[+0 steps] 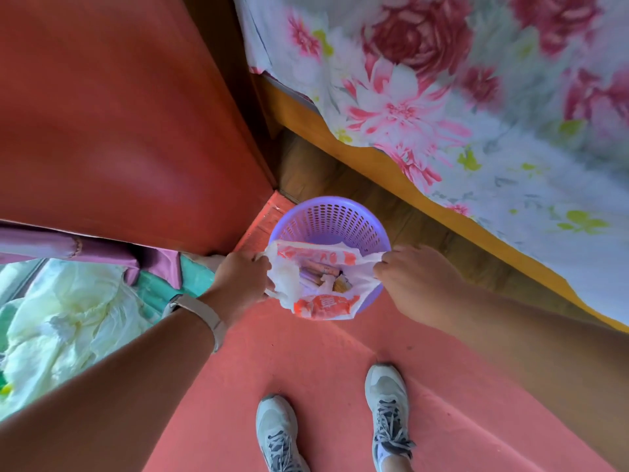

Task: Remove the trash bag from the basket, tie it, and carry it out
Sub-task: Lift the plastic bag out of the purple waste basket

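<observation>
A white trash bag [321, 303] with orange-red print hangs over the near side of a purple perforated basket [335, 218] that stands on the floor. The bag's mouth is spread wide, and wrappers and other rubbish show inside. My left hand [240, 279] grips the bag's left handle, with a watch on that wrist. My right hand [413, 275] pinches the right handle. The far half of the basket is bare inside.
A red-brown cabinet [119, 114] stands close on the left. A bed with a floral sheet [476, 97] and a yellow wooden frame [391, 172] runs along the right. Pale fabric [64, 321] lies at lower left. My two grey shoes [388, 403] stand on pink flooring.
</observation>
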`<state>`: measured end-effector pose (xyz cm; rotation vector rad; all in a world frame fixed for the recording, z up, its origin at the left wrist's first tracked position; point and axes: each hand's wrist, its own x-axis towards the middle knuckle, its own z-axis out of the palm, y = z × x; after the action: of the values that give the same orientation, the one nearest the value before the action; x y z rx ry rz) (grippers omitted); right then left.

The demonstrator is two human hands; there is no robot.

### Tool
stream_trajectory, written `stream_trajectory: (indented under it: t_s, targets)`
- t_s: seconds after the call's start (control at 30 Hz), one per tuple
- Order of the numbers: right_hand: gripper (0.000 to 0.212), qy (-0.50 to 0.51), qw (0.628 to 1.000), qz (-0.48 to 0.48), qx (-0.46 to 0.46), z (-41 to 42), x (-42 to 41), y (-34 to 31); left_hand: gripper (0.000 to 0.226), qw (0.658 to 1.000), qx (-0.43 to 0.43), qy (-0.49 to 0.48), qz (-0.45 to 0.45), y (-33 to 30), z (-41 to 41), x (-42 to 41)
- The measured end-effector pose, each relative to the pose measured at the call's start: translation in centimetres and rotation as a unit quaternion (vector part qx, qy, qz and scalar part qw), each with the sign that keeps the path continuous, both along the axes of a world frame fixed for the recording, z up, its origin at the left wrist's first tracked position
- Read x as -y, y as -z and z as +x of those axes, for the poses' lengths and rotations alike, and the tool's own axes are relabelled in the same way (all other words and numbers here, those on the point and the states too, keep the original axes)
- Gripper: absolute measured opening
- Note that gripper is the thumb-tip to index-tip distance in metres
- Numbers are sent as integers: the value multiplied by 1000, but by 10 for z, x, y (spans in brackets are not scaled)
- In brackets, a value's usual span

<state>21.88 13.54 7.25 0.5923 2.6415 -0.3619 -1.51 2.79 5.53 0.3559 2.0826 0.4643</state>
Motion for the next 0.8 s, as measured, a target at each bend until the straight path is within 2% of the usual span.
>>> stream_trajectory:
  t_s: [0.07, 0.2, 0.33, 0.43, 0.53, 0.67, 0.8]
  targets:
    - [20, 6, 999, 16, -41, 0, -1, -7, 16, 999, 26, -17, 21, -16, 6, -3]
    - [22, 55, 994, -7, -99, -4, 3, -16, 30, 999, 3, -19, 46, -31, 10, -10]
    - [18, 118, 983, -45, -134, -3, 9, -24, 15, 997, 25, -44, 59, -43, 8, -10]
    - [17, 167, 973, -63, -149, 1, 10, -27, 16, 996, 25, -59, 62, -47, 6, -9]
    - [16, 185, 970, -60, -147, 8, 8, -31, 18, 995, 2, -69, 72, -53, 6, -11]
    - [7, 191, 968, -48, -156, 12, 9, -51, 23, 992, -63, -16, 107, -78, 11, -7]
    - [11, 212, 962, -25, -170, 14, 7, -91, 18, 978, -130, 35, 157, -126, 14, -8]
